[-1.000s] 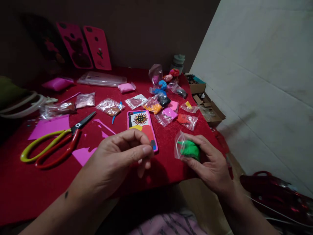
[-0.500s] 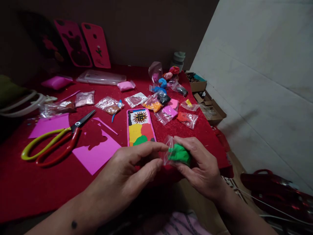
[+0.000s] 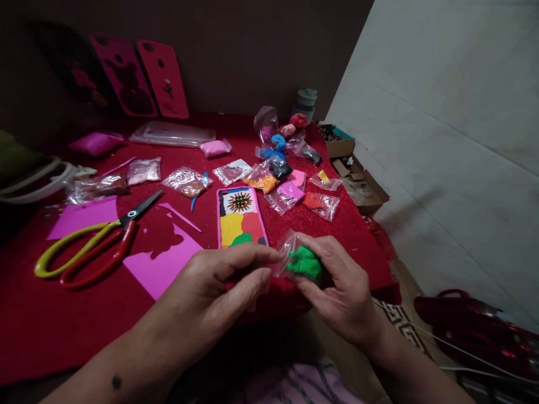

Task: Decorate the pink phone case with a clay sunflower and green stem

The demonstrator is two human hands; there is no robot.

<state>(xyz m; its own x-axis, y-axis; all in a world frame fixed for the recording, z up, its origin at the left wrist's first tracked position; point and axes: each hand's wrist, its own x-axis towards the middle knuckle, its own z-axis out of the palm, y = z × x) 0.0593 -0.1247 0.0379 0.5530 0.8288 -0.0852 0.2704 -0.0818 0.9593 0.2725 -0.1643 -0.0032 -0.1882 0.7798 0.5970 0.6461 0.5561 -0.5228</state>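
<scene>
My right hand [image 3: 339, 280] is wrapped around a small clear bag of green clay [image 3: 304, 262], just above the front edge of the table. The bag's clear mouth points left. My left hand [image 3: 225, 280] has its index finger stretched to the bag's edge, thumb apart below, with nothing visible held between them. Behind my hands lies a phone case [image 3: 241, 220] with a pink rim, covered in yellow, red, green and white patches and a brown sunflower shape. My left hand hides its lower end.
Scissors [image 3: 126, 220] with yellow and red handles lie at left beside cut pink sheets [image 3: 164, 269]. Several bags of coloured clay [image 3: 290, 191] spread across the red cloth [image 3: 202, 348]. Decorated phone cases [image 3: 166, 78] lean at the back. Cardboard boxes [image 3: 366, 188] stand right of the table.
My left thumb and index finger have drawn slightly left, away from the green clay. The bag and my right hand have shifted a little left. The view has moved slightly.
</scene>
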